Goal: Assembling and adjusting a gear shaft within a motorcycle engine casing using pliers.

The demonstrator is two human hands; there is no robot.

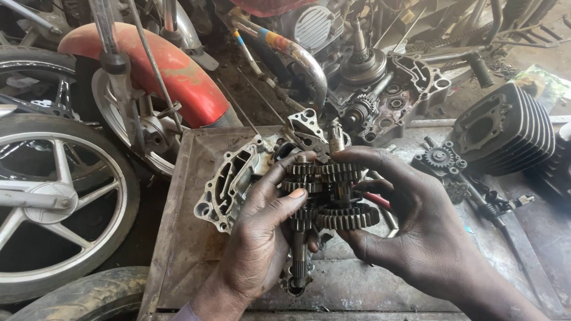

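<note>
Both hands hold a pair of meshed gear shafts [330,196] upright above a metal tray. My left hand [262,238] grips the left shaft, whose splined end [298,270] points down. My right hand [410,226] wraps the right shaft from the side, thumb under the largest gear [348,219]. Behind the gears lies a grey aluminium crankcase half [235,178] on the tray.
The greasy metal tray [184,238] fills the foreground. A second crankcase half with gears [386,95] lies beyond it. A finned engine cylinder [505,128] and a small sprocket part [440,159] sit at right. A motorcycle wheel [53,196] and red fender [178,71] stand at left.
</note>
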